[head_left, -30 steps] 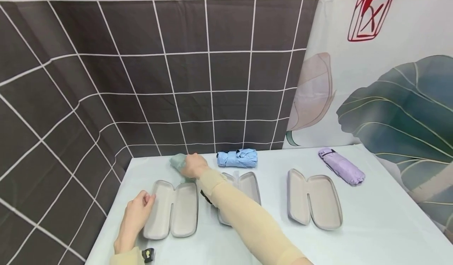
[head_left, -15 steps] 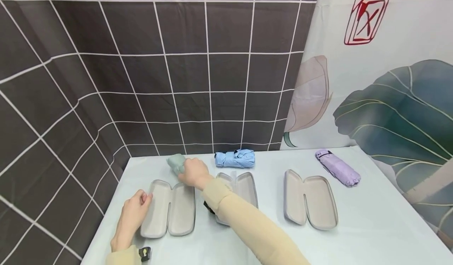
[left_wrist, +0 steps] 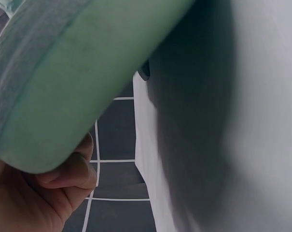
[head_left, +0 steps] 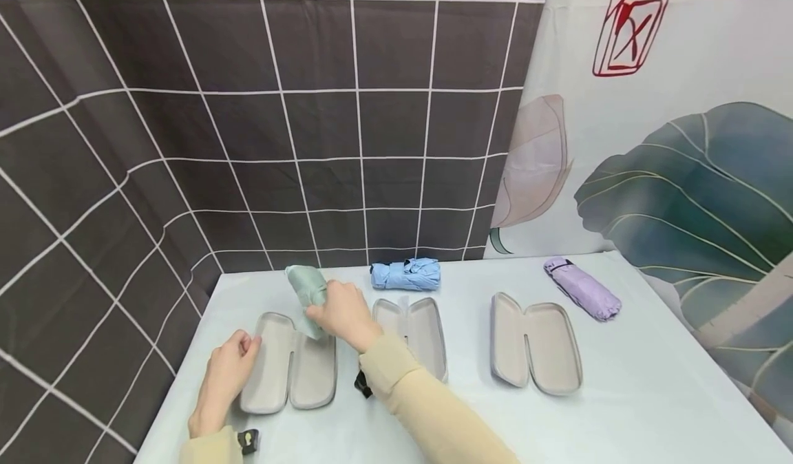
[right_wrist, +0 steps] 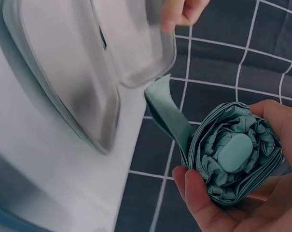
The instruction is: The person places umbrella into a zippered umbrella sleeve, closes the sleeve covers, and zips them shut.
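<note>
My right hand (head_left: 347, 316) grips a folded green umbrella (head_left: 308, 286), held tilted over the far end of the left open clamshell case (head_left: 312, 374). In the right wrist view, fingers and thumb wrap round the umbrella's pleated roll (right_wrist: 215, 180); its rounded end cap (right_wrist: 235, 152) faces the camera and a loose strap (right_wrist: 167, 113) sticks out. My left hand (head_left: 224, 378) pinches the outer left edge of that same case, which has a pale lining and a green shell (left_wrist: 63, 96). Part of the left hand (left_wrist: 44, 198) is hidden behind the shell in the left wrist view.
A blue folded umbrella (head_left: 405, 275) lies at the back, behind a middle open case (head_left: 429, 336) partly covered by my right arm. Farther right are another open case (head_left: 553, 347) and a purple folded umbrella (head_left: 584, 288). A dark grid curtain (head_left: 316, 127) hangs behind the white table.
The right hand has brought the green umbrella from the table's back edge toward me, until it overlaps the left case's far end. The left hand keeps its hold on the case.
</note>
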Motion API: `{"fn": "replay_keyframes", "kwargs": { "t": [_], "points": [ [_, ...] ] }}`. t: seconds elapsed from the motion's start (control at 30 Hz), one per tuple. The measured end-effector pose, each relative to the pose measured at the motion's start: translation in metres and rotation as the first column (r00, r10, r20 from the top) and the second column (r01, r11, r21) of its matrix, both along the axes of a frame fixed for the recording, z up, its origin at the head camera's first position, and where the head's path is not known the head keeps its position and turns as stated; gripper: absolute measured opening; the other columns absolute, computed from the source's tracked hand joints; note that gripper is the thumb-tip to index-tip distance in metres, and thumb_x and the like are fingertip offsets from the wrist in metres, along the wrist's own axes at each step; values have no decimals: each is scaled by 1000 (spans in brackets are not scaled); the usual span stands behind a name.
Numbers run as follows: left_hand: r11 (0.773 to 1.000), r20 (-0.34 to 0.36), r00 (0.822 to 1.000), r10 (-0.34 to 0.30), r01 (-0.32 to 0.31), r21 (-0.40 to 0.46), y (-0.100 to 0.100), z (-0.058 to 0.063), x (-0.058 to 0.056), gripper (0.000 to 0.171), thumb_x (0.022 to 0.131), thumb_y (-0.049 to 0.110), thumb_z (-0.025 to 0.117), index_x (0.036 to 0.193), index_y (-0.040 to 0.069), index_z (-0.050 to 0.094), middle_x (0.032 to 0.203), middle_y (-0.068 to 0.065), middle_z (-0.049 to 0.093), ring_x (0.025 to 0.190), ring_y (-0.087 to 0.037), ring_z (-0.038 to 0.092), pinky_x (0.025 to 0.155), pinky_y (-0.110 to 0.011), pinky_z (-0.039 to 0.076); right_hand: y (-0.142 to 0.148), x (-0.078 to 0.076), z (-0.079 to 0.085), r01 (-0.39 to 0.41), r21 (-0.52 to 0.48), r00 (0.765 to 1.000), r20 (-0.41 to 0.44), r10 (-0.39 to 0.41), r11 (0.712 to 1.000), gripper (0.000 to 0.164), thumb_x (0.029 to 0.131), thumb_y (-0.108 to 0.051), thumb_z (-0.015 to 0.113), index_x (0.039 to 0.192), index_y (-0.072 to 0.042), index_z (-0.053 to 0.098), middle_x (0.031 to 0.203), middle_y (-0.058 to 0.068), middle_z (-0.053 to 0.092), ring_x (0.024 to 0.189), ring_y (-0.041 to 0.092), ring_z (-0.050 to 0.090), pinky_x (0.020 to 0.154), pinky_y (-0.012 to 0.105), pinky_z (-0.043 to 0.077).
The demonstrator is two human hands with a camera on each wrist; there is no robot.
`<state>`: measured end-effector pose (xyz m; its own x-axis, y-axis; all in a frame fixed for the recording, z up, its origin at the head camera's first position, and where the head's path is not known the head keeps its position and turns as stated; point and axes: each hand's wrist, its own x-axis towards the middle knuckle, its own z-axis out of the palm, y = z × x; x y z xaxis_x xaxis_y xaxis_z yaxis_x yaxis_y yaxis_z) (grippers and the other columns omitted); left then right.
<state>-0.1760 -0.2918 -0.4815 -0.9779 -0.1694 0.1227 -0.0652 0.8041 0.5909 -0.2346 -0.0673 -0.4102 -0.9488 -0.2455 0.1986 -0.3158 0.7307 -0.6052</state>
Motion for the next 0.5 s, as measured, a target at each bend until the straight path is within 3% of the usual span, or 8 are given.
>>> {"fn": "replay_keyframes", "kwargs": {
  "t": [0.2,0.33,0.5],
  "points": [
    [1000,-2,1000,-11,11,4,2,1,-1,29,103,31,46,84,9,46,64,-2,41,56,-19,40,50,-31,34,1,30,-20,51,-60,999,6,-51,997,23,75,-23,73,85,-6,60,59,-1,49,47,13,45,40,25,36],
    [1000,13,1000,-8,8,1,2,1,-1,31,104,32,45,84,9,46,63,-2,42,55,-18,40,48,-30,33,-4,48,-34,64,-76,998,9,-64,995,37,75,-21,72,103,2,64,60,3,54,46,11,46,38,23,38],
    [1000,38,999,-8,8,-5,2,2,2,32,105,33,43,84,8,46,63,-1,42,54,-16,40,47,-27,32,-10,62,-47,68,-48,998,6,-68,997,56,76,-20,71,123,8,58,58,4,54,42,9,45,36,19,36]
  ]
}}
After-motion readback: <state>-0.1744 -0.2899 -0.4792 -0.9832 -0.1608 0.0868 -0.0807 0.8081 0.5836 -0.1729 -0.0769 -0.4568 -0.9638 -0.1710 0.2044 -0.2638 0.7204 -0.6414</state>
